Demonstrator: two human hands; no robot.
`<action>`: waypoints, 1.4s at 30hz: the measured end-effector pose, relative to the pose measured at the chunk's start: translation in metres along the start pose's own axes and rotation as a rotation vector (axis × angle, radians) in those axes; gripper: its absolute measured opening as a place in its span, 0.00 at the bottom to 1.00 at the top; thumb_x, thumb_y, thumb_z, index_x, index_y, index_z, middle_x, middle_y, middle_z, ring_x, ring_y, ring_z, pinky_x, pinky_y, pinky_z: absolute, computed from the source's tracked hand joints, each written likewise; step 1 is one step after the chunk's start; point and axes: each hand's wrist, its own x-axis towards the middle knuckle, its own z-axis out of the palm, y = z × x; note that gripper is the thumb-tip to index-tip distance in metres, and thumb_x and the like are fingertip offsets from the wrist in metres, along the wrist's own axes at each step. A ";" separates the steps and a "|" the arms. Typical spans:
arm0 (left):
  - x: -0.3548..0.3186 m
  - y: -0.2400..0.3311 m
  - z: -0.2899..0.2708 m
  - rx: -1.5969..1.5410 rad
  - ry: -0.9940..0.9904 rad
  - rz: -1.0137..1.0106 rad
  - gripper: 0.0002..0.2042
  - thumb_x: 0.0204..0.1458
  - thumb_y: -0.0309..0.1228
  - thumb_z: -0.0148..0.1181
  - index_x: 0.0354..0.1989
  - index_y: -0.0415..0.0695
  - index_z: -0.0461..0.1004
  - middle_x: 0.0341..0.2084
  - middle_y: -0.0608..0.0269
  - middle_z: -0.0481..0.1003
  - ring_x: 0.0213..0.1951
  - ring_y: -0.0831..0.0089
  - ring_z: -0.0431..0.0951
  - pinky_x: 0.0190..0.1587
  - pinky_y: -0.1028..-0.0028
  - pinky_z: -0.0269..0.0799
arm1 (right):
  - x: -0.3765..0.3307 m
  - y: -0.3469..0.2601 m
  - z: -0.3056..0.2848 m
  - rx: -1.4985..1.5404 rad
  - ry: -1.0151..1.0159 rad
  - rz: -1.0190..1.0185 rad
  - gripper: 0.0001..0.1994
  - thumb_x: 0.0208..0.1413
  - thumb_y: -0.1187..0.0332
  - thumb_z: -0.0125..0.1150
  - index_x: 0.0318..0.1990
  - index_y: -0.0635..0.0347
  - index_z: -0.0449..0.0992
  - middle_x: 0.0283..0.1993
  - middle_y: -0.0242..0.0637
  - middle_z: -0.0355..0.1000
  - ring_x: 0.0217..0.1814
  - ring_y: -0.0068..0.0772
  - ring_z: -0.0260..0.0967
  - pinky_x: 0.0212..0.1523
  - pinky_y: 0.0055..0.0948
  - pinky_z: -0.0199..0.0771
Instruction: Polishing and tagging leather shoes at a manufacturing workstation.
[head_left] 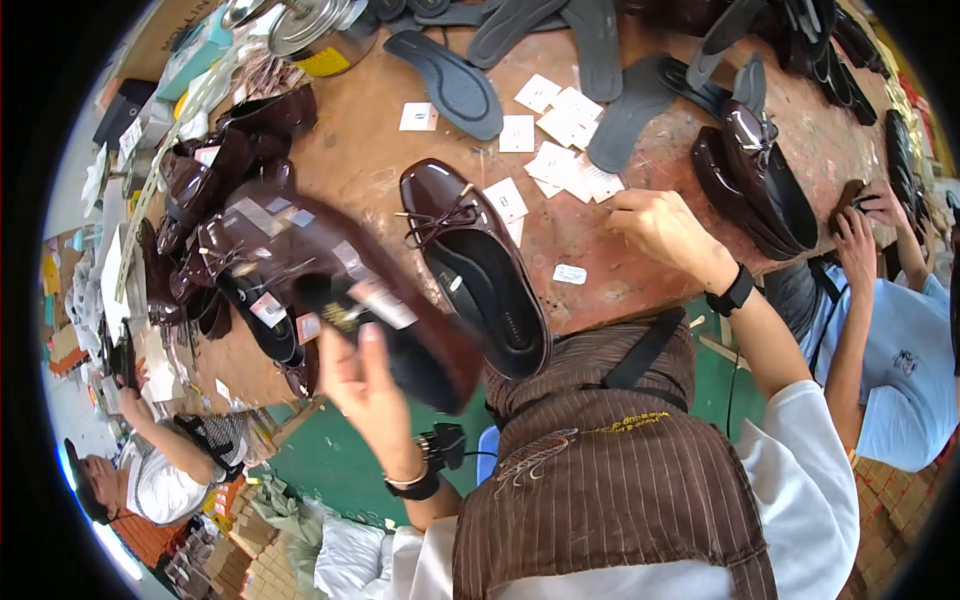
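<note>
Your left hand (365, 385) grips a blurred burgundy loafer (340, 290), just left of the loafer on the table (478, 265). Right of that loafer, your right hand (665, 228) pinches closed at the white paper tags (560, 165); whether it holds one, I cannot tell.

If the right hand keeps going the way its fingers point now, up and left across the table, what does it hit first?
Most likely the scattered white paper tags: the right hand has its fingers at the edge of that cluster. Beyond them lies a dark insole. Depth is unclear, so the hand may already touch a tag.
</note>
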 end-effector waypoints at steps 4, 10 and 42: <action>0.024 -0.024 -0.064 0.166 0.029 -0.048 0.07 0.61 0.21 0.54 0.46 0.38 0.74 0.33 0.69 0.76 0.34 0.85 0.73 0.37 0.82 0.69 | 0.020 -0.013 -0.009 0.186 0.233 -0.032 0.14 0.39 0.80 0.63 0.36 0.56 0.84 0.46 0.35 0.77 0.37 0.38 0.75 0.39 0.33 0.76; 0.023 -0.064 -0.046 0.965 -0.100 -0.279 0.14 0.56 0.26 0.60 0.50 0.34 0.75 0.41 0.37 0.77 0.38 0.48 0.78 0.44 0.61 0.73 | 0.057 -0.064 -0.058 0.650 0.621 0.104 0.14 0.48 0.81 0.66 0.42 0.55 0.86 0.33 0.35 0.80 0.33 0.25 0.73 0.37 0.24 0.72; 0.018 -0.023 0.042 0.544 -0.243 0.220 0.09 0.51 0.22 0.63 0.41 0.39 0.83 0.27 0.59 0.76 0.25 0.75 0.73 0.27 0.74 0.68 | 0.082 -0.185 0.035 0.325 0.306 0.383 0.06 0.55 0.71 0.59 0.30 0.63 0.70 0.19 0.48 0.73 0.22 0.52 0.75 0.23 0.46 0.73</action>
